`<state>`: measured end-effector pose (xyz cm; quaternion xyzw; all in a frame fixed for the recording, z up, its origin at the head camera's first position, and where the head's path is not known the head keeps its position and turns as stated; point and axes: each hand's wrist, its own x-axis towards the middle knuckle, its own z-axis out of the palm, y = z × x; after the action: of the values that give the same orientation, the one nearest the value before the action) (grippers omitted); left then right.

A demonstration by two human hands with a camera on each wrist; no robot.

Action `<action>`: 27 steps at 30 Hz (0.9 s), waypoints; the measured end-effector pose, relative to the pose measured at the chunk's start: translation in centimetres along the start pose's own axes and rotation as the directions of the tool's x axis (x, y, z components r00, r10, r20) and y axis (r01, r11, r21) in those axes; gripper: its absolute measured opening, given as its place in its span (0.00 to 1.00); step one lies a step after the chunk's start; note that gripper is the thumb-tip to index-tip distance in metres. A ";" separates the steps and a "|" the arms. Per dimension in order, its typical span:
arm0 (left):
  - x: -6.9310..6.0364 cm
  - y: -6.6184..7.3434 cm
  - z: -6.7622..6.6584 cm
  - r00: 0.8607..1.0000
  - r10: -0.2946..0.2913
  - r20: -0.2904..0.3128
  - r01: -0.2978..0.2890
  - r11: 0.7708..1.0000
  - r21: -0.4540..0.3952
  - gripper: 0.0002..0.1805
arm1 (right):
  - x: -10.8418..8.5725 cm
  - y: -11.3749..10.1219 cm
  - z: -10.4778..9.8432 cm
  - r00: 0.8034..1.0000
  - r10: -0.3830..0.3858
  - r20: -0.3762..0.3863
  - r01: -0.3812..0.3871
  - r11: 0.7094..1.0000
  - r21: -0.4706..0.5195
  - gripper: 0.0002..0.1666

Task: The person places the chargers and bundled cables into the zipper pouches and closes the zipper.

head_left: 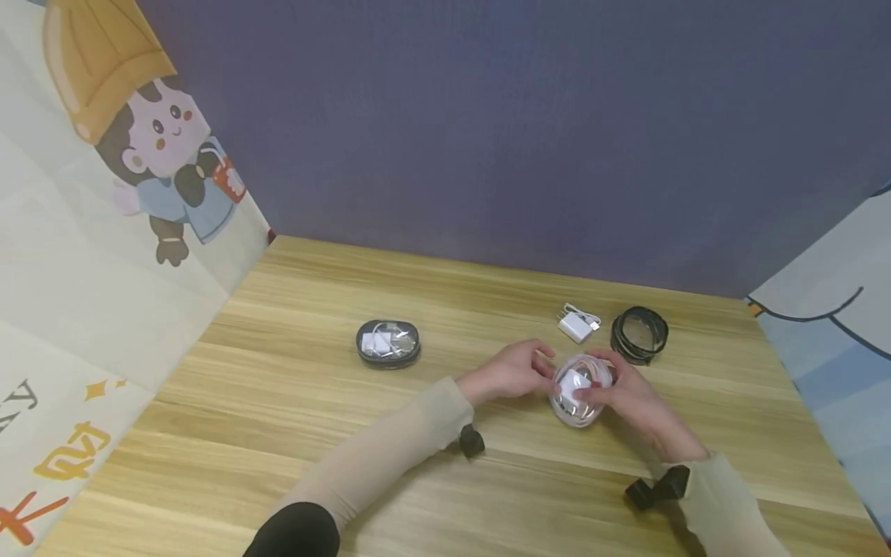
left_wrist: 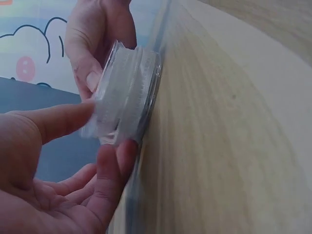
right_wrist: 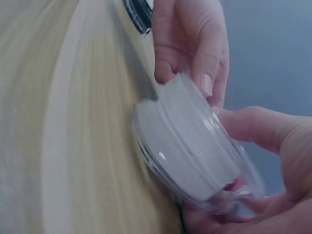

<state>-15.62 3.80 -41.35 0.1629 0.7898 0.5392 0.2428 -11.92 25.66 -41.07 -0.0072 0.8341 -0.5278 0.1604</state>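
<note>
Both hands hold a round clear plastic case with a white band round its side [head_left: 576, 414]; a white charger shows through its top. My left hand [head_left: 511, 371] pinches the near-left rim, its thumb on one face and fingertips on the other, as seen in the left wrist view. My right hand [head_left: 640, 398] grips the opposite side with thumb and fingers. In the left wrist view the case [left_wrist: 124, 92] stands on its side between the two hands, close to the tabletop. The right wrist view shows the case [right_wrist: 180, 141] tilted and slightly blurred.
A dark-banded oval case with a white charger inside [head_left: 388, 357] lies left on the wooden table [head_left: 292, 309]. Behind the hands lie a loose white charger with its cable [head_left: 576, 325] and a black ring-shaped band [head_left: 657, 321]. A dark panel [head_left: 487, 139] closes off the back.
</note>
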 end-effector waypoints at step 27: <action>-0.6 1.2 -0.5 0.982 0.170 -0.078 -0.172 0.985 -0.008 0.24 | -0.8 0.0 1.7 0.989 -0.099 -0.111 0.148 0.726 0.671 0.30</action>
<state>-15.42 3.56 -39.99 0.2075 0.7775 0.5698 0.1664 -10.69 24.30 -41.58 0.0139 0.5872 -0.8045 0.0885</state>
